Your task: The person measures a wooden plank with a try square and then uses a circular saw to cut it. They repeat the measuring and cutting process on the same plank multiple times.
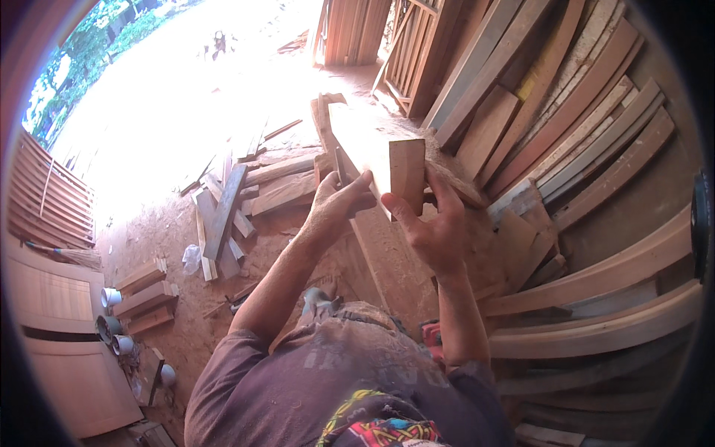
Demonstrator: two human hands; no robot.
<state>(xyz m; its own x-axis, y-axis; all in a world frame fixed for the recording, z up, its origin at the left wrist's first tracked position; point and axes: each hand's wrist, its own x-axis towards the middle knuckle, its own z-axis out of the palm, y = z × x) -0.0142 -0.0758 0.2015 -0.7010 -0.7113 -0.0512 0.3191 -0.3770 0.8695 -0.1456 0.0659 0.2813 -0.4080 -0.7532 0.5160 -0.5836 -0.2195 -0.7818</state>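
Observation:
A thick, pale wooden beam [372,145] points away from me, its squared near end facing me. My right hand [436,227] is closed round that end, with the thumb at the lower left edge and fingers along the right side. At the beam's left side, my left hand [339,200] is closed around a thin dark flat piece [340,165] that stands against the wood. One of its fingertips touches the beam. The dark piece's exact kind is hard to make out, since the fingers cover part of it. Below, a long plank [391,261] runs toward me.
Offcuts [223,208] lie scattered on the dusty floor at left. Long boards [596,127] lean along the right wall, and curved-looking timbers [596,328] are stacked nearer. Panelled doors [74,380] and white round containers [112,297] sit at far left. Something red [432,335] lies beside my right forearm.

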